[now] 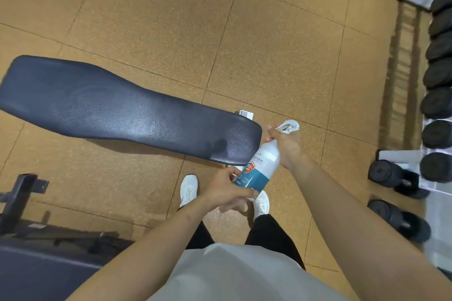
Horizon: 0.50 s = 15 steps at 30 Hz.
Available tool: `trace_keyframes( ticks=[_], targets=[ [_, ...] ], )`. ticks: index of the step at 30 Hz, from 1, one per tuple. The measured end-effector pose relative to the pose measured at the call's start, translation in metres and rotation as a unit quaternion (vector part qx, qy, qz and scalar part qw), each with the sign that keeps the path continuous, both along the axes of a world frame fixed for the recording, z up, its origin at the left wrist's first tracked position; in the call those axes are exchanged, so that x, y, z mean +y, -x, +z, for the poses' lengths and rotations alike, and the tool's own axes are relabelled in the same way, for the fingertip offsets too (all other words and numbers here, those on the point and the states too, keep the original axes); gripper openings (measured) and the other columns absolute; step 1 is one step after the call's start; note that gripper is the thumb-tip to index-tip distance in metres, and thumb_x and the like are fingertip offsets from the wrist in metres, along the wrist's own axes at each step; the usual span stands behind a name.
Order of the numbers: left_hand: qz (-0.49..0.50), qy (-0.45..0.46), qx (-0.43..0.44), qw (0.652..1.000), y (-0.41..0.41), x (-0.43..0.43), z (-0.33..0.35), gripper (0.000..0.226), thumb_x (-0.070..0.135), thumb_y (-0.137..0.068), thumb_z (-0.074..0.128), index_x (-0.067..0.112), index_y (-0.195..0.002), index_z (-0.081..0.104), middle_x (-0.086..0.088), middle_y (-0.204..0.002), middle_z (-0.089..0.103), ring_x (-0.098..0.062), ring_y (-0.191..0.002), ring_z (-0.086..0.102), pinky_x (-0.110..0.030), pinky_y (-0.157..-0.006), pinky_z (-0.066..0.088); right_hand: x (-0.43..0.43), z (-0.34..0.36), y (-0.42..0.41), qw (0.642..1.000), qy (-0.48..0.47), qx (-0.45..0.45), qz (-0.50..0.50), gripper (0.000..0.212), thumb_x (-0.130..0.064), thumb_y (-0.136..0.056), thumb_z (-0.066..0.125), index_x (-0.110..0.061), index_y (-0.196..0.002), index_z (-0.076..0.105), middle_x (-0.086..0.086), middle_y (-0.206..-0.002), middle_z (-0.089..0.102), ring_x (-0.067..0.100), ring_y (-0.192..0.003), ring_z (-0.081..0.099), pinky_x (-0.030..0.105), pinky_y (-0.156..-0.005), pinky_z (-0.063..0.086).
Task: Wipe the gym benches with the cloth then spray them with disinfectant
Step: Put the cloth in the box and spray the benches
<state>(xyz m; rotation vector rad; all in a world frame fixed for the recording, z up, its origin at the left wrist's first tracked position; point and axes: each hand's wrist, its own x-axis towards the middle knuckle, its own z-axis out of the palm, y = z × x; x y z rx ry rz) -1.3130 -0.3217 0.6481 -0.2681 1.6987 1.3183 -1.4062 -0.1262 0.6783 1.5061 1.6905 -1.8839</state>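
Above a floor (151, 19) of tan, speckled rubber tiles, one disinfectant spray bottle (260, 167) is gripped by both hands, just off the near end of one dark, textured, padded gym bench (102, 107). The right hand (285, 145) is wrapped round the bottle's neck and also pinches one small white cloth (291, 126); the left hand (226, 189) clasps the teal-labelled base. Two white shoes (188, 188) stand below. Round black dumbbells (437, 102) line a rack along the right edge, two more on the floor.
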Motion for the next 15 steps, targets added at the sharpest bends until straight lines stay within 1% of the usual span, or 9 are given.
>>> trace_keyframes(
  ticks=[2, 4, 5, 7, 8, 9, 11, 14, 15],
  targets=[
    [0.003, -0.008, -0.007, 1.000, 0.002, 0.016, 0.001, 0.081, 0.051, -0.044, 0.098, 0.031, -0.115, 0.064, 0.007, -0.115, 0.069, -0.018, -0.102, 0.073, -0.043, -0.080, 0.065, 0.016, -0.005, 0.000, 1.000, -0.008, -0.014, -0.006, 0.024, -0.009, -0.081, 0.084, -0.014, -0.080, 0.060, 0.008, -0.063, 0.065, 0.017, -0.045, 0.058, 0.032, -0.056, 0.052],
    [0.005, -0.002, -0.019, 1.000, 0.002, 0.038, 0.000, 0.084, 0.046, -0.043, 0.101, 0.031, -0.116, 0.063, 0.004, -0.120, 0.068, -0.022, -0.104, 0.073, -0.045, -0.077, 0.066, 0.037, -0.009, 0.003, 1.000, 0.001, -0.014, 0.017, 0.027, -0.013, -0.079, 0.087, -0.012, -0.076, 0.060, 0.007, -0.056, 0.063, 0.018, -0.045, 0.057, 0.032, -0.055, 0.052],
    [0.011, 0.000, -0.022, 1.000, 0.002, 0.051, 0.001, 0.082, 0.043, -0.045, 0.102, 0.030, -0.117, 0.063, 0.003, -0.120, 0.068, -0.022, -0.103, 0.074, -0.042, -0.076, 0.066, 0.049, -0.011, 0.005, 0.999, 0.011, -0.008, 0.033, 0.029, -0.012, -0.078, 0.087, -0.012, -0.074, 0.059, 0.005, -0.055, 0.063, 0.018, -0.046, 0.057, 0.032, -0.055, 0.052],
    [0.030, 0.000, -0.017, 0.999, 0.001, 0.082, 0.006, 0.069, 0.034, -0.058, 0.098, 0.025, -0.117, 0.063, 0.001, -0.119, 0.067, -0.017, -0.095, 0.074, -0.028, -0.070, 0.064, 0.076, -0.013, 0.010, 0.997, 0.031, 0.012, 0.065, 0.029, -0.005, -0.079, 0.085, -0.014, -0.072, 0.058, 0.003, -0.057, 0.065, 0.016, -0.046, 0.059, 0.031, -0.054, 0.054],
    [0.043, 0.004, -0.014, 0.999, -0.001, 0.100, 0.009, 0.061, 0.029, -0.065, 0.096, 0.023, -0.116, 0.062, 0.000, -0.118, 0.067, -0.014, -0.091, 0.074, -0.020, -0.065, 0.060, 0.090, -0.015, 0.014, 0.995, 0.041, 0.021, 0.087, 0.028, -0.001, -0.080, 0.083, -0.014, -0.074, 0.059, 0.004, -0.062, 0.067, 0.015, -0.047, 0.061, 0.030, -0.054, 0.055],
    [0.058, 0.012, -0.012, 0.998, -0.003, 0.119, 0.012, 0.056, 0.027, -0.069, 0.094, 0.023, -0.115, 0.062, -0.001, -0.117, 0.067, -0.011, -0.088, 0.073, -0.016, -0.063, 0.058, 0.106, -0.017, 0.018, 0.992, 0.044, 0.027, 0.112, 0.025, 0.001, -0.081, 0.082, -0.012, -0.077, 0.061, 0.006, -0.069, 0.069, 0.014, -0.048, 0.064, 0.030, -0.054, 0.057],
    [0.092, 0.036, -0.003, 0.995, -0.010, 0.156, 0.012, 0.053, 0.029, -0.068, 0.094, 0.024, -0.112, 0.063, 0.000, -0.115, 0.068, -0.008, -0.087, 0.072, -0.014, -0.063, 0.056, 0.135, -0.019, 0.022, 0.988, 0.045, 0.031, 0.143, 0.021, 0.000, -0.081, 0.082, -0.010, -0.083, 0.063, 0.008, -0.076, 0.070, 0.014, -0.051, 0.066, 0.031, -0.056, 0.057],
    [0.137, 0.074, 0.005, 0.988, -0.022, 0.212, 0.011, 0.060, 0.030, -0.063, 0.097, 0.023, -0.112, 0.064, 0.002, -0.115, 0.069, -0.003, -0.087, 0.068, -0.009, -0.062, 0.050, 0.177, -0.020, 0.026, 0.984, 0.046, 0.018, 0.169, 0.028, -0.003, -0.080, 0.083, -0.013, -0.074, 0.058, 0.008, -0.068, 0.065, 0.017, -0.048, 0.061, 0.035, -0.059, 0.054],
    [0.148, 0.080, 0.003, 0.986, -0.027, 0.229, 0.012, 0.060, 0.028, -0.064, 0.097, 0.021, -0.112, 0.064, 0.003, -0.112, 0.069, -0.001, -0.085, 0.067, -0.008, -0.061, 0.049, 0.188, -0.021, 0.028, 0.982, 0.043, 0.017, 0.185, 0.031, -0.004, -0.080, 0.083, -0.014, -0.071, 0.056, 0.008, -0.066, 0.063, 0.018, -0.049, 0.059, 0.037, -0.060, 0.053]
  ],
)
